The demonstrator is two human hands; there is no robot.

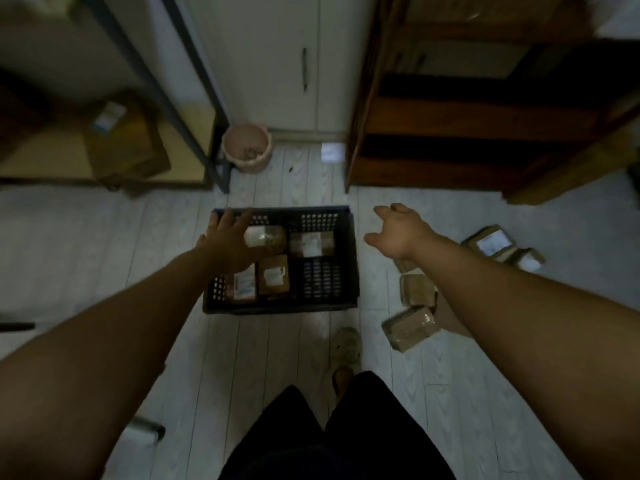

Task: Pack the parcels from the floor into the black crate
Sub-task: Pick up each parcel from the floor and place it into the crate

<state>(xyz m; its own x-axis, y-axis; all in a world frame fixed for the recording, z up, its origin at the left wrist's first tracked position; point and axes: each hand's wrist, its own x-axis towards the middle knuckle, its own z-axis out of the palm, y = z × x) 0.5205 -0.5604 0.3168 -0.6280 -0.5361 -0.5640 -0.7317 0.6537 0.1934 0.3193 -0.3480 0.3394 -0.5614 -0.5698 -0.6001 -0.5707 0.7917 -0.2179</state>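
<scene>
Holding nothing, grip released, left hand (227,239) and right hand (398,230) spread near the perforated black crate (280,306).

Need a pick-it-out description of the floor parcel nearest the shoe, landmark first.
Find the black crate in the middle of the pale floor; loose parcels lie to its right. Take the brown taped parcel at the near end of that group, closest to the shoe. It shows no white label, unlike the farthest parcels, and no other parcel lies nearer the person.
</scene>
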